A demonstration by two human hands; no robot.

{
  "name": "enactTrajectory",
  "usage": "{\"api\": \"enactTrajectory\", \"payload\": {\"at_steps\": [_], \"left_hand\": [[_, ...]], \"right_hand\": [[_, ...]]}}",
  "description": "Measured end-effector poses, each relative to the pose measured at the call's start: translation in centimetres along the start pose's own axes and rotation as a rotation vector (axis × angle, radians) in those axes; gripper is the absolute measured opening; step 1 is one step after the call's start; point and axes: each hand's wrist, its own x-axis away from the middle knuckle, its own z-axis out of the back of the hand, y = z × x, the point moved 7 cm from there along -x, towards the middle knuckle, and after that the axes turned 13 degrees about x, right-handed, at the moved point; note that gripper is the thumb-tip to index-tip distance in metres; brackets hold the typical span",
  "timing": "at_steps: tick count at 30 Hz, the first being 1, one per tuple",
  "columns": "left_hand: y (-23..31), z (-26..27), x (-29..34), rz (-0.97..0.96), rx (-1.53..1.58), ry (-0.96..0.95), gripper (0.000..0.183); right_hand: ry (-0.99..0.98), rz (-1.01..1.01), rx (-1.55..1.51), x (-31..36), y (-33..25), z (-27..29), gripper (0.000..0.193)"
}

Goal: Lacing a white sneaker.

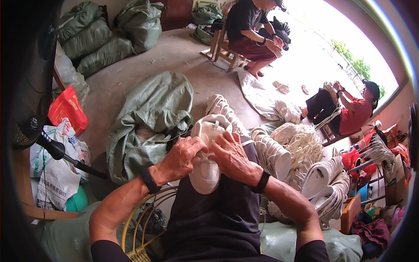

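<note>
A white shoe (204, 177) lies on my lap, toe pointing toward me. My left hand (183, 158) is closed at the left side of its lacing area, fingertips pinched together. On the other side my right hand (231, 156) is also closed, its bent fingers over the shoe's front opening. Both hands touch the shoe, and the fingers hide most of the lacing area. Whether a lace is between the fingertips is too small to make out. Just beyond my knees stands a row of stacked white shoe pieces (221, 109).
A crumpled green sack (152, 118) lies ahead on the left. To my right are piled white shoe pieces (323, 177) and a heap of white laces (297, 139). A black fan (37, 87) stands at left. Two seated people (248, 30) work farther off.
</note>
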Motion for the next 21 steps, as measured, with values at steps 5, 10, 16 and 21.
{"api": "enactTrajectory", "payload": {"at_steps": [5,10,16,21], "left_hand": [[-0.2,-0.2,0.1,-0.028,-0.024,0.016,0.031],[-0.5,-0.1,0.3,-0.019,-0.041,0.024,0.031],[-0.6,-0.1,0.4,-0.037,-0.027,0.04,0.034],[0.1,-0.1,0.9,-0.036,0.077,0.228,0.037]], "right_hand": [[0.009,0.053,0.029,0.3,0.1,-0.5,0.015],[0.066,-0.092,0.248,1.7,4.5,1.5,0.014],[0.163,-0.448,0.21,6.3,14.6,5.2,0.004],[0.127,-0.591,0.142,9.8,16.4,5.5,0.007]]}}
